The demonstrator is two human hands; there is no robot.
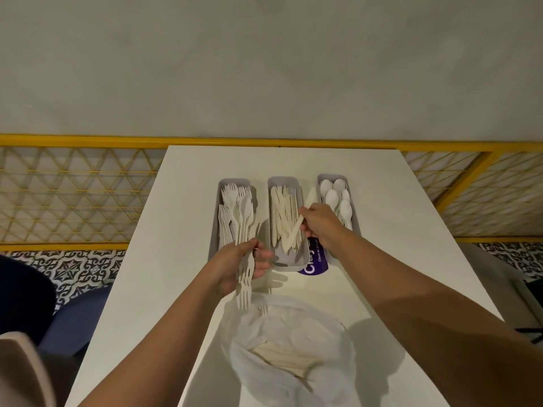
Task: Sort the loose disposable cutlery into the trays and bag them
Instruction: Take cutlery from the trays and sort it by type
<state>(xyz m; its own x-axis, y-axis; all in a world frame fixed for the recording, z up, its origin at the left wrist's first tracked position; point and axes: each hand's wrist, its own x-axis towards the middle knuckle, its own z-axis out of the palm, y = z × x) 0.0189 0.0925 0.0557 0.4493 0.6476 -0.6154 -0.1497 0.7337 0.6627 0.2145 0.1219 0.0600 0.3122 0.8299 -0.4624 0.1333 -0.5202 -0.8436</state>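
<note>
— Left hand point(241, 267)?
— Gripping a bundle of forks point(244, 292) beside the fork tray point(218, 212).
— Right hand point(318, 226)?
— Pinching one knife point(308, 199) above the knife tray point(289, 265), toward the table's point(382, 259) far edge.

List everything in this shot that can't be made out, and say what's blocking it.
- Head view, purple label: print partly covered by the middle tray and right forearm.
- Head view, plastic bag: contents blurred by cloudy film; near side cut by bottom edge.
- Head view, forks in left hand: bunched, count unreadable.
- Head view, spoon tray: near end behind right forearm.
</note>
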